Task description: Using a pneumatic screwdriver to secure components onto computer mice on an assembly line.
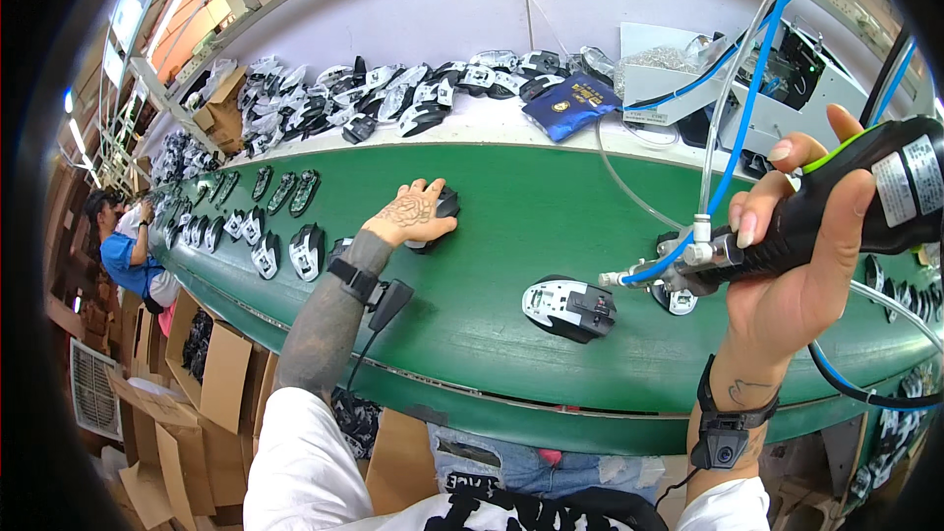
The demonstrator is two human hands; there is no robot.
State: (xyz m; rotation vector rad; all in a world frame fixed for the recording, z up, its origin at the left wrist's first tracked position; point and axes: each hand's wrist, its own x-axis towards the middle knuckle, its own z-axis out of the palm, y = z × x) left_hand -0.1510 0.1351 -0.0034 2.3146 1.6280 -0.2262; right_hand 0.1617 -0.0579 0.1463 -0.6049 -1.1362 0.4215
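Observation:
My left hand reaches out over the green belt, its fingers curled over a dark computer mouse part that is mostly hidden beneath them. My right hand is raised at the right, wrapped round a black power screwdriver with blue and clear air hoses on its metal nose. Below and left of that nose, apart from it, a grey-and-black mouse half lies on the belt. Another mouse part shows partly behind the tool.
Mouse parts and circuit boards lie in rows on the belt at left. A shelf behind carries piled mouse shells, a blue pouch and a screw feeder. Cardboard boxes and a co-worker are at left.

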